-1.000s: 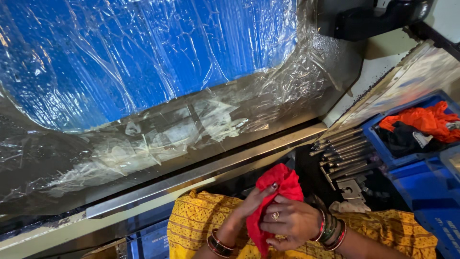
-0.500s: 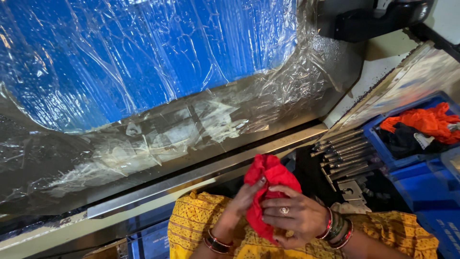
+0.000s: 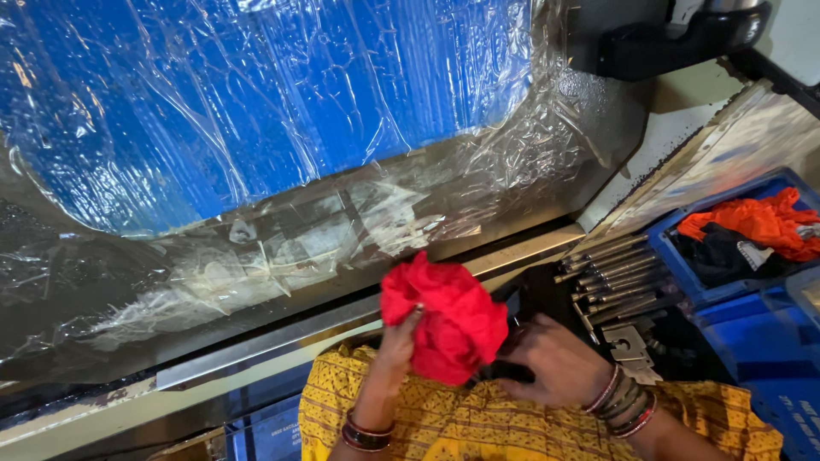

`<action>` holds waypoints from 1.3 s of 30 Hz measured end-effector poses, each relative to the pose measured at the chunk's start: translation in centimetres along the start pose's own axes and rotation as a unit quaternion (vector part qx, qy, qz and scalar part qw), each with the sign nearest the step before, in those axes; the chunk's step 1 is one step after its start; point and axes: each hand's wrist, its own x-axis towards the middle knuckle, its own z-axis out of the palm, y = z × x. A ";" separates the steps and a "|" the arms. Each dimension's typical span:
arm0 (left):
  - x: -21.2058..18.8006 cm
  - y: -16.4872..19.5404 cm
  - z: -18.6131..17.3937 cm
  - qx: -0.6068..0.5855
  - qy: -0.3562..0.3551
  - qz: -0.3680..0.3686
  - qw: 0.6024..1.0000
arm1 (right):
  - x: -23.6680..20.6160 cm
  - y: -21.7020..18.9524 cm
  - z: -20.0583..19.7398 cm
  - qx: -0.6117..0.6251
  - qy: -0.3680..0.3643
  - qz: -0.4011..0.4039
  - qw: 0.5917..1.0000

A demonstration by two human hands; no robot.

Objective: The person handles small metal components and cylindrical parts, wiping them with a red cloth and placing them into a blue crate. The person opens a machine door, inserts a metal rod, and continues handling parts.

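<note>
Left hand (image 3: pixel 395 346): grip closed on the crumpled red cloth (image 3: pixel 444 316), held above the lap. Right hand (image 3: pixel 555 363): fingers spread, loosely touching the cloth's lower edge; grip not closed. Beyond: metal rods (image 3: pixel 611 269), blue bin (image 3: pixel 743 294) containing orange fabric (image 3: pixel 756 222), plastic-wrapped blue panel (image 3: pixel 256 102).

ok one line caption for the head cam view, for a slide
Left hand lifts a bunched red cloth before a plastic-wrapped blue panel; right hand rests beside it.
</note>
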 end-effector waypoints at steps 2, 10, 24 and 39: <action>-0.3 1.5 -1.4 -0.041 0.014 -0.013 0.999 | 0.1 0.7 0.7 -0.040 -0.018 0.083 0.996; -0.5 1.0 -2.6 0.004 -0.022 -0.018 1.000 | 0.4 1.6 0.3 -0.114 0.157 0.092 0.977; -1.8 -2.6 4.2 -0.206 -0.195 -0.130 0.950 | 1.9 -3.2 0.0 -0.035 0.263 -0.012 0.964; -1.1 -5.5 6.3 0.060 0.036 -0.077 0.995 | 3.1 -2.1 8.4 -0.088 0.089 0.017 0.992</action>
